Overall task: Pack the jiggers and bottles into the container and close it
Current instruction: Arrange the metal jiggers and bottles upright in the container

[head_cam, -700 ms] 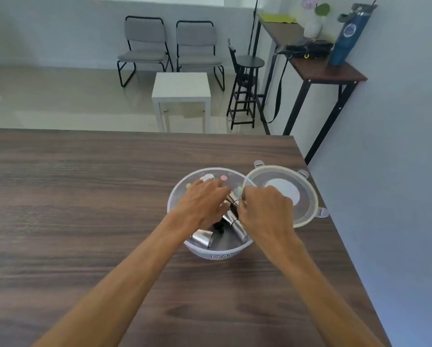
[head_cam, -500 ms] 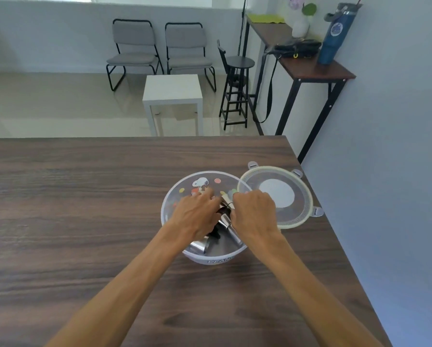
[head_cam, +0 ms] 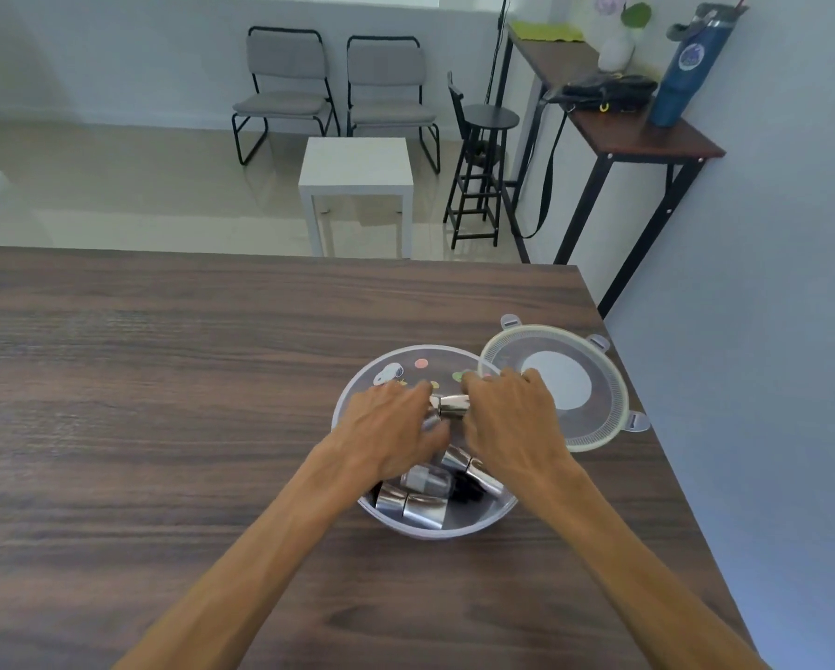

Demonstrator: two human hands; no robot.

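A round white container [head_cam: 459, 528] stands on the wooden table, with cartoon stickers on its far inner wall. Inside lie steel jiggers [head_cam: 413, 506], a small clear bottle [head_cam: 425, 477] and something black. Both hands reach into it. My left hand [head_cam: 389, 430] and my right hand [head_cam: 512, 420] grip the two ends of one steel jigger [head_cam: 452, 405], held level just above the other pieces. The container's round lid [head_cam: 599, 379] lies flat on the table, touching the rim on the right.
The table's right edge runs close past the lid, with a wall beyond. Across the floor stand a white side table [head_cam: 357, 176], two grey chairs, a black stool, and a narrow desk with a blue tumbler [head_cam: 681, 70].
Both hands have lifted slightly and shifted toward the far side of the container, bringing a steel jigger up between them. The jiggers and bottle beneath them now show.
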